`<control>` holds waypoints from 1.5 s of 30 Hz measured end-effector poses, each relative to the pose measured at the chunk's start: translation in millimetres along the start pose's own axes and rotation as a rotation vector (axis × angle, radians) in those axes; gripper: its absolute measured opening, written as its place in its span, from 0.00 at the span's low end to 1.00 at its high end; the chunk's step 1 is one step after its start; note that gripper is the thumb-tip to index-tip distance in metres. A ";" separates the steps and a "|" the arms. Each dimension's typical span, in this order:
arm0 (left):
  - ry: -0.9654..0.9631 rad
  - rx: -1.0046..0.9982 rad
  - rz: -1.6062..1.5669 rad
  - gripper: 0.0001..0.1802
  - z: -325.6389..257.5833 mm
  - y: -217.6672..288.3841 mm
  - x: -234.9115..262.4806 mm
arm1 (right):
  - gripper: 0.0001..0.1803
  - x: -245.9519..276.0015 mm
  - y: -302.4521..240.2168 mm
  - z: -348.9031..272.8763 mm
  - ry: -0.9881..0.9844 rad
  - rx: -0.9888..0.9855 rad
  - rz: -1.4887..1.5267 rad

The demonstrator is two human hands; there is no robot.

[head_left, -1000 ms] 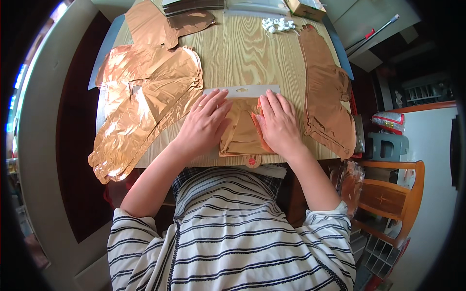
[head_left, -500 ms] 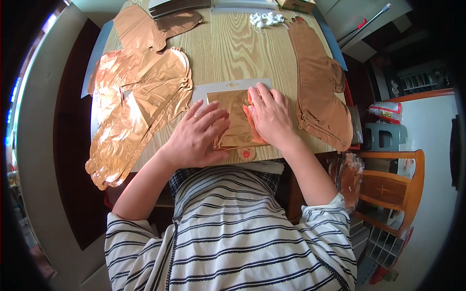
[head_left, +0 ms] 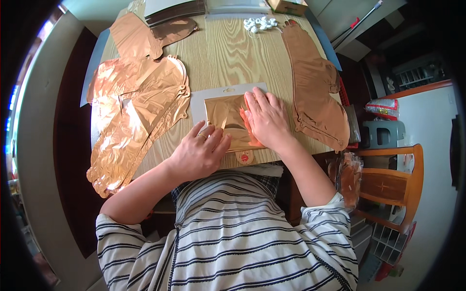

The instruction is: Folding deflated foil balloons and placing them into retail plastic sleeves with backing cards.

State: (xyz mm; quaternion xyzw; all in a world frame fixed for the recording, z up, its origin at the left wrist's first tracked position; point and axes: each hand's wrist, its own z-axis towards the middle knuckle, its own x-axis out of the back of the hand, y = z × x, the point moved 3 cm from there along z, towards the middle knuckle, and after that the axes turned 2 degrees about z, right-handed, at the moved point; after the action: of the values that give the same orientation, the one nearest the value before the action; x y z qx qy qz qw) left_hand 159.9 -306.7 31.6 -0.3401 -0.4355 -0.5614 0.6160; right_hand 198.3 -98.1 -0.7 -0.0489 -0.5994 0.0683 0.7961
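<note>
A folded copper-gold foil balloon (head_left: 224,110) lies on a grey card (head_left: 198,107) with a hang hole, close to the table's front edge. My right hand (head_left: 267,119) lies flat over the foil's right side, fingers stretched toward the card's far edge. Beside its thumb and palm shows an orange strip (head_left: 253,139). My left hand (head_left: 200,149) rests at the foil's lower left corner, fingers apart and slightly bent, their tips touching the foil. Whatever lies under the palms is hidden.
Flat copper foil balloons (head_left: 138,104) are piled on the left, more foil balloons (head_left: 315,80) on the right. Small white pieces (head_left: 259,24) sit at the far side, near a cardboard box (head_left: 287,7). A round tag (head_left: 244,157) marks the front edge. A wooden chair (head_left: 388,186) stands right.
My left hand has come down from above the foil to its lower left corner. My right hand stays on the right side. The whole view has shifted slightly.
</note>
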 end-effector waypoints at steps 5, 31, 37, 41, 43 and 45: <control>-0.117 0.029 0.119 0.24 -3.1 9.1 -2.1 | 0.26 -1.9 0.5 0.5 -0.016 -0.008 0.007; 0.067 0.022 -0.101 0.18 -1.7 -26.5 -10.9 | 0.09 -17.3 157.3 198.4 0.341 -0.224 0.388; 0.067 0.037 -0.120 0.20 -4.1 -27.5 -11.1 | 0.09 -49.0 167.5 211.7 0.267 -0.222 0.149; 0.063 0.043 -0.129 0.20 -6.0 -28.2 -10.3 | 0.10 -33.3 152.3 188.6 0.156 -0.271 0.197; 0.070 0.034 -0.121 0.20 -6.5 -27.9 -11.2 | 0.10 -32.2 155.2 186.1 0.195 -0.301 0.234; 0.069 0.023 -0.108 0.22 -6.3 -28.6 -13.4 | 0.11 -31.5 163.2 190.9 0.235 -0.316 0.247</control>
State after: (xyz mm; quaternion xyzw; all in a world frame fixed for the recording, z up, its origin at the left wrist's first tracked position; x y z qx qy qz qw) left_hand 132.8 -311.1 14.9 -0.2892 -0.4381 -0.6003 0.6033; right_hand -1.9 56.8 -3.7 -0.2536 -0.4953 0.0642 0.8284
